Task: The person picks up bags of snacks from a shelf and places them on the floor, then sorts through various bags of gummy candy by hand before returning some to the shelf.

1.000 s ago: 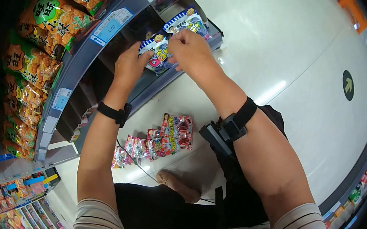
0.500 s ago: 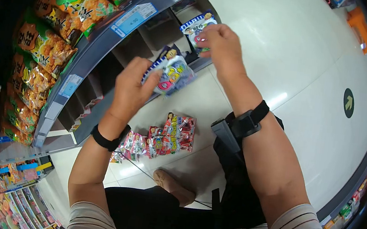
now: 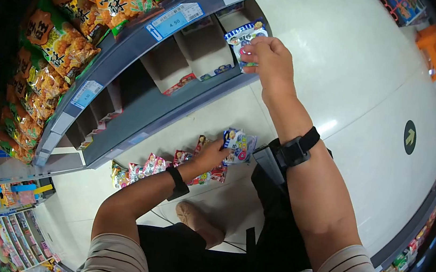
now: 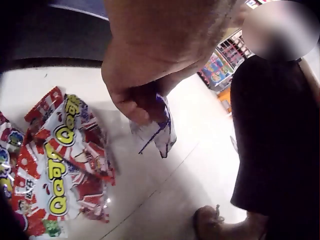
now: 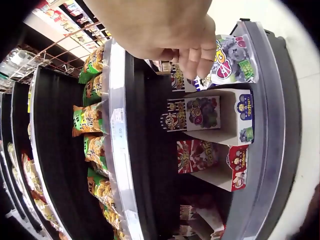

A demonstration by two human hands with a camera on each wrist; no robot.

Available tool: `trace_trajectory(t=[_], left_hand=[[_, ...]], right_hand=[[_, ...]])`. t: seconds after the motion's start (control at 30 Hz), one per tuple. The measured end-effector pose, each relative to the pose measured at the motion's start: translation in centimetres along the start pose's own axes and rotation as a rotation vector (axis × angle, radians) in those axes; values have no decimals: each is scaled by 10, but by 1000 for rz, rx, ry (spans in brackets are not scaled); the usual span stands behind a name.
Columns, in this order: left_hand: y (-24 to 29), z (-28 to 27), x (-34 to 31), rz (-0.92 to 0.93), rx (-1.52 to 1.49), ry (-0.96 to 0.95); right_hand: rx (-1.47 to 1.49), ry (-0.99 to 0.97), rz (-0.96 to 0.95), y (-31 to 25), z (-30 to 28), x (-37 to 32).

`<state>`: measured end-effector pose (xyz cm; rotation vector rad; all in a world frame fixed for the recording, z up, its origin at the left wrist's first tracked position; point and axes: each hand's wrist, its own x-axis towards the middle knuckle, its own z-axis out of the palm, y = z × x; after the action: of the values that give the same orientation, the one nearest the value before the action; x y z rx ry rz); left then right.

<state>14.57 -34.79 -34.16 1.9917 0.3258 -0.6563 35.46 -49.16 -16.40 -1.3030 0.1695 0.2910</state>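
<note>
My left hand (image 3: 211, 155) grips the edge of a blue-and-white gummy candy bag (image 3: 239, 147) low over the floor, beside a pile of red gummy candy bags (image 4: 60, 165). In the left wrist view, part of the held bag (image 4: 159, 132) hangs below the curled fingers. Up at the shelf end, my right hand (image 3: 276, 62) has its fingers curled at another blue-and-white gummy candy bag (image 3: 242, 38). This bag (image 5: 237, 65) stands at the last display box in the right wrist view, partly covered by the fingers.
Along the lower shelf stand a blue-printed display box (image 5: 220, 117) and a red-printed one (image 5: 217, 162). Orange-and-green snack bags (image 3: 56, 48) fill the shelf above, behind a price label (image 3: 174, 21). A foot in a tan shoe (image 3: 197, 222) is on the floor near the pile.
My left hand has carried one blue-and-white bag from the shelf down to the floor pile. The right hand stays at the other bag on the shelf end.
</note>
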Motion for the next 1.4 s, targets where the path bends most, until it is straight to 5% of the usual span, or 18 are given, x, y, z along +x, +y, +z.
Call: trace_trajectory(t=[0.07, 0.1, 0.2, 0.33, 0.4, 0.53, 0.7, 0.9, 1.07, 1.27, 1.4], left_hand=[[-20, 2, 1, -25, 127, -9], [-32, 2, 0, 191, 270, 113], [-50, -11, 16, 46, 375, 22], [34, -69, 1, -103, 744, -224], [45, -88, 11, 141, 913, -38], [137, -115, 22, 513, 506, 492], [201, -127, 67, 687, 499, 877], [210, -128, 108, 467, 457, 699], [205, -129, 108, 616, 213, 645], [207, -144, 39, 618, -56, 546], [176, -153, -8, 449, -3, 381]], right_hand=[[-7, 0, 6, -1, 0, -1], [-13, -9, 12, -1, 1, -1], [-23, -27, 21, 0, 1, 0], [-12, -24, 16, 0, -2, -1], [2, -8, -2, -4, -5, -1], [48, 53, -47, -8, -10, -1], [92, 110, -107, -13, -13, -1], [129, 123, -128, -15, -18, 0], [126, 135, -143, -11, -16, 4], [56, 218, -226, -6, -13, 9], [-65, -55, -204, 19, -13, 20]])
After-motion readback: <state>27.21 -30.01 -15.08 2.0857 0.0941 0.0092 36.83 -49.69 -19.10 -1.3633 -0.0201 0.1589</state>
